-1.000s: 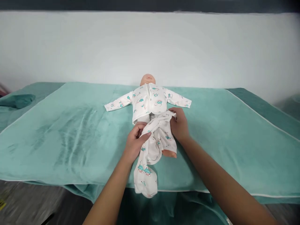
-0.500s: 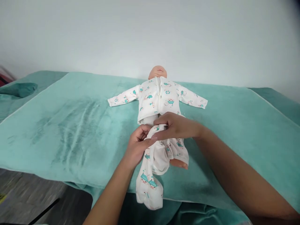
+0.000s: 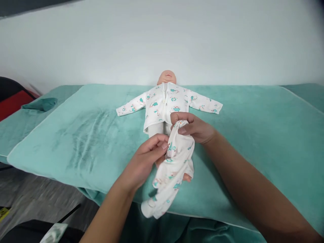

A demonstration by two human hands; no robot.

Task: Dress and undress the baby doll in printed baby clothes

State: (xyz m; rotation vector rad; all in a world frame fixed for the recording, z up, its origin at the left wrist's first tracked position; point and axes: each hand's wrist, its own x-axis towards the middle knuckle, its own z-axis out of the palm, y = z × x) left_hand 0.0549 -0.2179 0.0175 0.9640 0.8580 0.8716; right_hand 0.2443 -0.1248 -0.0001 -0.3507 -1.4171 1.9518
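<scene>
A baby doll (image 3: 167, 77) lies on its back with its head toward the wall, dressed in a white printed long-sleeved top (image 3: 162, 101). Matching baby pants (image 3: 177, 162) are bunched over its lower body, one leg hanging toward the near edge. My right hand (image 3: 193, 127) is closed on the upper part of the pants and lifts it. Lower and to the left, my left hand (image 3: 149, 157) pinches the side of the same pants, thumb against fingers. A small bit of the doll's foot (image 3: 187, 177) shows at a leg opening; the other leg is mostly hidden behind the cloth.
A teal padded cover (image 3: 58, 141) spreads under the doll, against a white wall (image 3: 162, 40). At the left stands a red and black chair (image 3: 15, 101). Dark flooring (image 3: 32, 192) and another black seat (image 3: 27, 233) show at the lower left.
My right hand has moved up and slightly right, raising the pants' top. The hanging pant leg has twisted and narrowed. My left hand stays on the pants' left side. The view has shifted slightly.
</scene>
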